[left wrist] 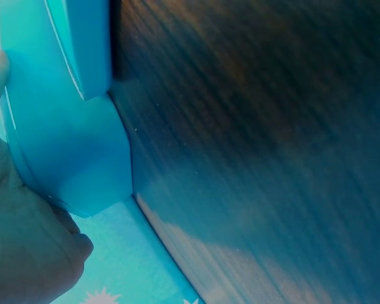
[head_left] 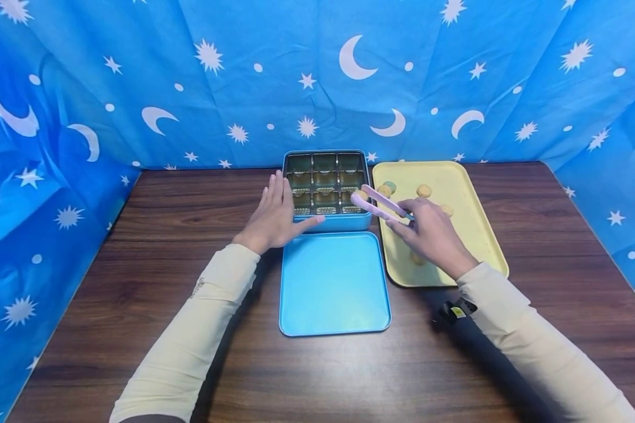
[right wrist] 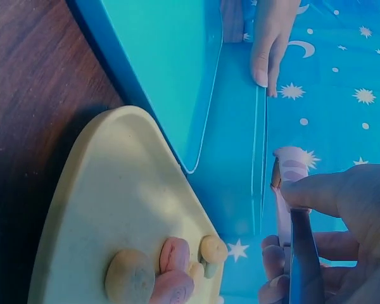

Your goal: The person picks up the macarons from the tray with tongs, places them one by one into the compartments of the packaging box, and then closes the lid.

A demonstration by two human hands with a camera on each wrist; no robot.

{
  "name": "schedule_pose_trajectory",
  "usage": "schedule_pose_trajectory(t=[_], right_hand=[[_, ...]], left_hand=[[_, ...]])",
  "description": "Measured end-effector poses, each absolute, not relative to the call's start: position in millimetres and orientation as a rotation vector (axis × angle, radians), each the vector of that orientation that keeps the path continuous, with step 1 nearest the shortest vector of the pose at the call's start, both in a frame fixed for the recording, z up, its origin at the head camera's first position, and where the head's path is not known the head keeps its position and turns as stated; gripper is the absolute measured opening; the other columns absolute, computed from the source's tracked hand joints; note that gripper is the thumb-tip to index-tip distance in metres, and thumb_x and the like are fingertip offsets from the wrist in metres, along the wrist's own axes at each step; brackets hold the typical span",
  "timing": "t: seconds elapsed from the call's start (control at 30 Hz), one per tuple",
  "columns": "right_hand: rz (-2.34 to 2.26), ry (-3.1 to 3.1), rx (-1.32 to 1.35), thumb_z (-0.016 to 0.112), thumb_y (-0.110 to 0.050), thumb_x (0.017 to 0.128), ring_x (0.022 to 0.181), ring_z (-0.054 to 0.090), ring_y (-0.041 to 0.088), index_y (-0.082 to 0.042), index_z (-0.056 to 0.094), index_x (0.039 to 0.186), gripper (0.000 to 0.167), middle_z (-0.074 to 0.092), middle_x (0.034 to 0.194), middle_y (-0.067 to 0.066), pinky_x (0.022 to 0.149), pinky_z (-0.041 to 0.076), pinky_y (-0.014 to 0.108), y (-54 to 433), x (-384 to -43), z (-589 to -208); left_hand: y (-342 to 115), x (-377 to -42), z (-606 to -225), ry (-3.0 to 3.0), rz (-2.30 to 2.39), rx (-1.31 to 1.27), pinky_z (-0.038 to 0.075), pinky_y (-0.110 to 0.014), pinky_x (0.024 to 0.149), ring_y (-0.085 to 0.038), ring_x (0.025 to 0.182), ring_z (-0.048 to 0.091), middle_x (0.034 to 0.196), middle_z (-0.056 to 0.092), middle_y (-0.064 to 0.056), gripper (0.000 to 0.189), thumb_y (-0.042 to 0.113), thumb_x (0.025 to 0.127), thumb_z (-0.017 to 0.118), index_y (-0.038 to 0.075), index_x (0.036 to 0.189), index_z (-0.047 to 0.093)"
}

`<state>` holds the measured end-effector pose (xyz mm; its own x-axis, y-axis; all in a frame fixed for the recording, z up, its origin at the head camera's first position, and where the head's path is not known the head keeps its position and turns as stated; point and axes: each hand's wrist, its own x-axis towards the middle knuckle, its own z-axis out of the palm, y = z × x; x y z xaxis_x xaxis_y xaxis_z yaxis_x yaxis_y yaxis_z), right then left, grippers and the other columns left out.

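Note:
A blue tin holds a gold divided insert with several square compartments. My left hand rests against the tin's left side, its fingers straight and its thumb along the front rim. In my right hand I grip pink tongs. Between their tips is a small yellowish cookie, raised over the tin's right edge. Right of the tin lies a yellow tray with several round cookies, partly hidden under my right hand; the right wrist view shows pink cookies among them.
The blue lid lies flat in front of the tin, close to the tray's left edge. Behind the wooden table hangs a blue curtain with white stars and moons. It also runs down both sides.

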<state>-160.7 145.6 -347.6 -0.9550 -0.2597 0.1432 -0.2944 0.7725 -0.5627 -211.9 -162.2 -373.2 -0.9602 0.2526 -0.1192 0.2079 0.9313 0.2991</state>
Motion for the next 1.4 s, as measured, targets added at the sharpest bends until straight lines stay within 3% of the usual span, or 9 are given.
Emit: schedule_pose_trajectory(t=[0.63,1.0,1.17,1.4], right_hand=[[0.949,-2.933,0.439,0.072,-0.017,0.096,0.082,0.058,0.031,0.009,0.064,0.127,0.042,0.065,0.105,0.024,0.068,0.049,0.042,140,-163,-346],[0.969,-2.882,0.38,0.071,-0.017,0.096,0.083,0.062,0.032,0.009,0.065,0.122,0.038,0.064,0.103,0.023,0.07,0.049,0.045,157,-169,-342],[0.949,-2.874,0.332,0.071,-0.02,0.097,0.078,0.055,0.031,0.007,0.066,0.108,0.029,0.063,0.096,0.023,0.064,0.041,0.04,167,-174,-346],[0.921,-2.884,0.279,0.07,-0.019,0.097,0.072,0.052,0.029,0.011,0.066,0.113,0.035,0.063,0.094,0.023,0.059,0.04,0.037,179,-182,-356]], left_hand=[[-163,-212,-373,2.936,0.425,0.344,-0.002,-0.047,0.123,-0.033,0.153,-0.017,0.166,-0.015,-0.022,0.123,0.083,0.088,0.043,-0.005,0.159,-0.005],[-162,-211,-372,2.928,0.421,0.35,-0.003,-0.046,0.123,-0.032,0.153,-0.018,0.166,-0.017,-0.021,0.123,0.083,0.088,0.042,-0.005,0.158,-0.005],[-162,-211,-372,2.925,0.417,0.345,-0.003,-0.046,0.123,-0.032,0.152,-0.019,0.166,-0.018,-0.02,0.123,0.084,0.088,0.041,-0.005,0.158,-0.006],[-162,-210,-372,2.928,0.429,0.351,-0.003,-0.047,0.123,-0.032,0.152,-0.019,0.166,-0.017,-0.021,0.122,0.083,0.089,0.043,-0.005,0.159,-0.006]])
